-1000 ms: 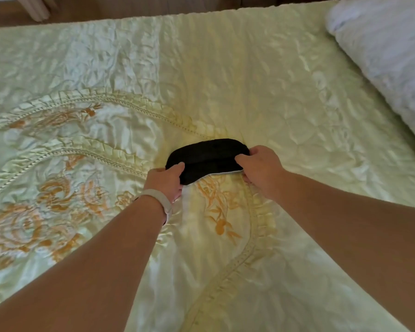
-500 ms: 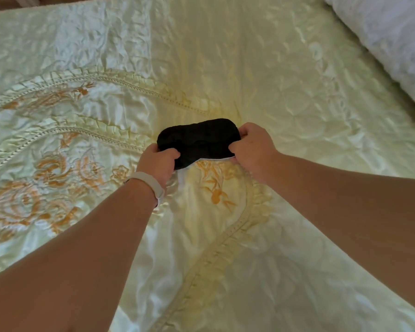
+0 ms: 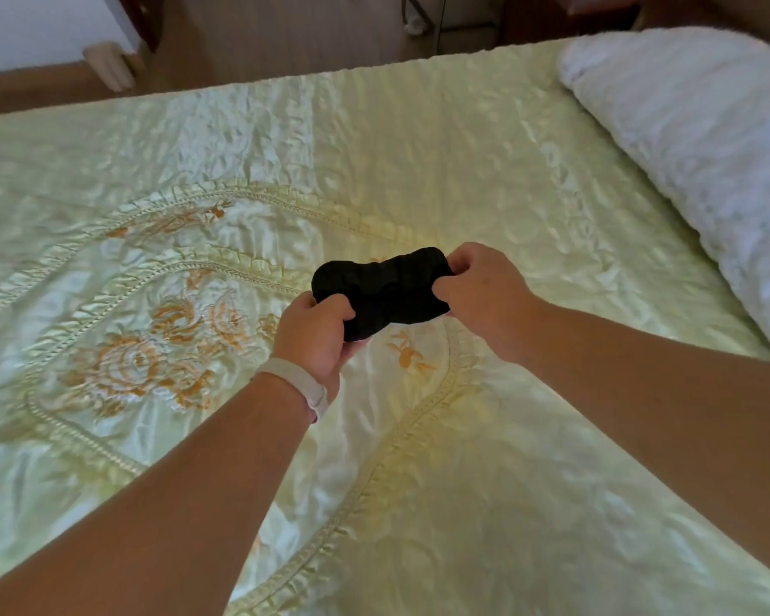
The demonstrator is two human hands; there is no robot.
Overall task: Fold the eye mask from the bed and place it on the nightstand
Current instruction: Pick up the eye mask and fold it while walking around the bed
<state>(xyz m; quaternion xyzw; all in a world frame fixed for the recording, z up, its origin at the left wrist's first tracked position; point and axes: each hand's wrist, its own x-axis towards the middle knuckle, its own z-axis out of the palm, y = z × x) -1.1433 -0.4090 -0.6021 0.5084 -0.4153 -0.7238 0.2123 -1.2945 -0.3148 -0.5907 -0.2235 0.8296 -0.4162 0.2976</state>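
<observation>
— Bedspread [image 3: 485, 171] fills my feed, pale green satin, crumpled, with ruffled trim curving across it and orange embroidered roses on the left. You seeing that too?

— I am. What's on the right?

— White pillow [image 3: 703, 162], lying along the right edge of the bed, well apart from the hands. Beyond the far edge I get a wood floor and some dark furniture, too blurred for me to name.

— And the arms?

— Both bare forearms reach in from the bottom corners and meet near the middle of the frame. There's a white wristband [image 3: 301, 384] on the left wrist.

— Where's the mask?

— Black eye mask [image 3: 387, 291] is stretched between the two hands, over the bedspread. From this angle I can't tell whether it touches the fabric or hangs just clear of it.

— Grip?

— Left hand [image 3: 316, 335] is closed round the mask's near-left end, thumb on top, fingers curled under. Right hand [image 3: 485, 295] pinches the far-right end, fingers bunched tight over the edge. The mask sags and wrinkles a little in the middle, tilted so the left end sits lower in my picture.
</observation>
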